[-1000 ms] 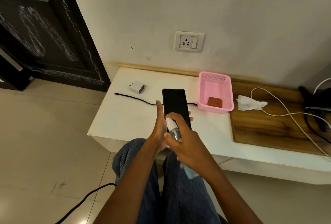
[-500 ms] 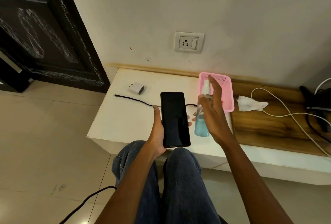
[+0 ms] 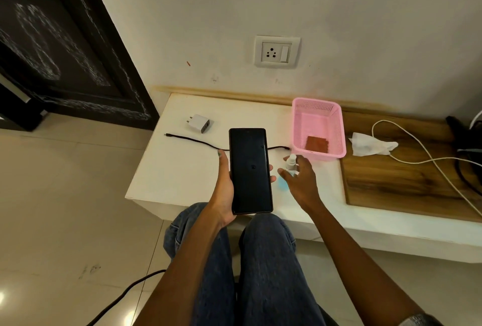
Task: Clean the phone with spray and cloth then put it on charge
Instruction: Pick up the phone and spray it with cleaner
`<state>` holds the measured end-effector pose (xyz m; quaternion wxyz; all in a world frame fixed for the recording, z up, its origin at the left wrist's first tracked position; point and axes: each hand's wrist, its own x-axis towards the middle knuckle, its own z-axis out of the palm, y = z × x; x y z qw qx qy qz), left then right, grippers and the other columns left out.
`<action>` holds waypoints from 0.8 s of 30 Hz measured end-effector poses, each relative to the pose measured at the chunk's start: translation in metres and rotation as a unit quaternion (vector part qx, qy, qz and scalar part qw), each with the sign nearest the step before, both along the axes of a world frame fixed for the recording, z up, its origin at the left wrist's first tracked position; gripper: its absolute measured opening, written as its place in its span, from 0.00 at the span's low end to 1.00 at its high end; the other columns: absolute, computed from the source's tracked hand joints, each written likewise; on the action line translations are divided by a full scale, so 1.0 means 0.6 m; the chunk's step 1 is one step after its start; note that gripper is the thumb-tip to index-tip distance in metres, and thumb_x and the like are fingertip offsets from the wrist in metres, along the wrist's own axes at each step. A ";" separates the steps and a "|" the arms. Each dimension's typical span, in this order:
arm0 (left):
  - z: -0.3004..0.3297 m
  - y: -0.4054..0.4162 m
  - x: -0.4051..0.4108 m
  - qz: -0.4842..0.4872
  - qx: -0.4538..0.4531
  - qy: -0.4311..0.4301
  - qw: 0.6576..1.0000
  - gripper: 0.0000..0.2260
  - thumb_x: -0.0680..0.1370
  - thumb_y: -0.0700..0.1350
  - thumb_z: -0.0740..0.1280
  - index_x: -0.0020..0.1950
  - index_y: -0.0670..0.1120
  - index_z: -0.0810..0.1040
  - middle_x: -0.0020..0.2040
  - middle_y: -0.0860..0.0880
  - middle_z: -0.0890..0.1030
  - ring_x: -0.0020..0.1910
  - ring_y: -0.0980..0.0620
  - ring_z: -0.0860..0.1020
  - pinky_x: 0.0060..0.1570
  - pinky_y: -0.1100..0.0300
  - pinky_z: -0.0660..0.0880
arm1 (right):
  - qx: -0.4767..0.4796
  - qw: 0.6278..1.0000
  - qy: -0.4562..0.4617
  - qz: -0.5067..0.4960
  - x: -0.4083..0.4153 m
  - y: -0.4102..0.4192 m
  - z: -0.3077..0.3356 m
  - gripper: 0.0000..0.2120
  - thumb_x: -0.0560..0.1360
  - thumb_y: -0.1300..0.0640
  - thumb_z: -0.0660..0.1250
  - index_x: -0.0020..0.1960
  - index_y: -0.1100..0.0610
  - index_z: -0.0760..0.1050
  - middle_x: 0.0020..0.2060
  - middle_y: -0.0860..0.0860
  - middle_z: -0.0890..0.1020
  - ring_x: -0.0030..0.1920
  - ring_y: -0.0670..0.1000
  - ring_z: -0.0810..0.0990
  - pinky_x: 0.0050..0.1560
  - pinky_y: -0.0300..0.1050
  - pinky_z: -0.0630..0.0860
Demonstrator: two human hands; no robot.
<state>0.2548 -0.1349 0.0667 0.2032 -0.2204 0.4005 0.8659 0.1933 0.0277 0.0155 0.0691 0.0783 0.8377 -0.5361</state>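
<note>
Phone [image 3: 250, 170] position: held flat in the left hand [image 3: 224, 190], screen up, above the near edge of the counter [image 3: 182, 169]. Its long axis runs away from the person toward the wall, top end farthest. The left grip grasps it by both long edges, thumb on the left side and fingertips showing at the right.

Right hand [image 3: 302, 185] position: just right of the phone, fingers spread and loose at the spray bottle [image 3: 290, 162], which stands upright on the counter. No closed grasp is visible.

Cloth [image 3: 317, 143] position: inside the pink basket [image 3: 336, 127], beyond and right of the right hand, which is the nearer hand for picking it up.

Charger parts: adapter [image 3: 199, 123] and black cable [image 3: 198, 141] lie on the counter, left of and behind the phone, below the wall socket [image 3: 276, 51].
</note>
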 end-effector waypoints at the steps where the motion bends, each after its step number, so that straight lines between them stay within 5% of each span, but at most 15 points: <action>1: -0.002 0.000 0.000 0.000 -0.001 -0.001 1.000 0.39 0.69 0.73 0.47 0.66 0.49 0.74 0.61 0.44 0.80 0.60 0.42 0.79 0.61 0.43 0.73 | 0.005 1.000 -0.004 -0.002 0.000 0.001 -0.004 0.22 0.73 0.59 0.69 0.65 0.60 0.66 0.64 0.57 0.73 0.63 0.57 0.72 0.66 0.53 0.68; 18: -0.014 0.015 -0.006 0.002 0.001 -0.014 1.000 0.38 0.65 0.73 0.51 0.61 0.50 0.78 0.59 0.44 0.82 0.56 0.44 0.81 0.55 0.46 0.77 | 0.111 0.991 0.006 0.081 0.003 0.047 -0.006 0.27 0.71 0.66 0.70 0.66 0.58 0.65 0.66 0.56 0.70 0.63 0.55 0.71 0.65 0.48 0.68; 24: -0.018 0.019 -0.011 0.001 0.017 -0.006 1.000 0.38 0.65 0.73 0.52 0.61 0.48 0.78 0.60 0.43 0.81 0.59 0.43 0.80 0.55 0.47 0.77 | 0.160 0.978 0.116 -0.064 -0.028 0.088 0.022 0.14 0.73 0.65 0.67 0.59 0.62 0.73 0.57 0.57 0.79 0.56 0.55 0.77 0.58 0.47 0.73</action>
